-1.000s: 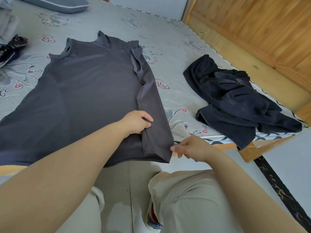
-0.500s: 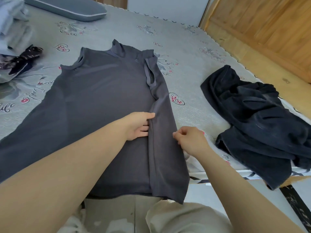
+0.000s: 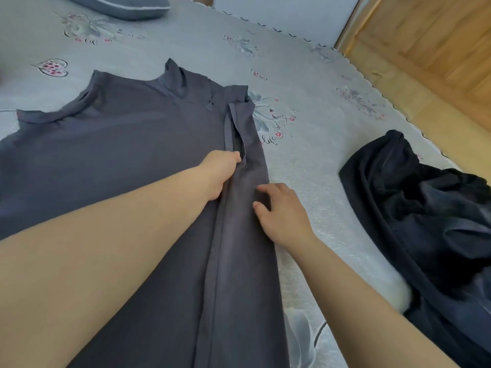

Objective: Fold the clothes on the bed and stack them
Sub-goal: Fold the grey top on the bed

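Head view: a grey top (image 3: pixel 111 160) lies flat on the bed (image 3: pixel 305 83), neck end away from the person, with its right side strip folded inward along the length. No brand or label can be read on it. The bedsheet carries printed script near the top's far right corner; the word "life" is legible, the rest is too small to read. Pink heart and flower motifs are scattered over the sheet.

Left hand (image 3: pixel 220 173) rests on the top at the inner edge of the folded strip, fingers curled; whether its grip closes on cloth cannot be told. Right hand (image 3: pixel 281 211) lies spread on the strip's outer edge, grip wide, fingertips pressing the cloth, holding nothing.

A black garment (image 3: pixel 425 221) lies crumpled on the bed's right side, well apart from the top and running out of frame. A grey pillow (image 3: pixel 119 6) sits at the far edge. Wood panelling (image 3: pixel 425 35) borders the bed on the right. Both forearms cover the near part of the top.
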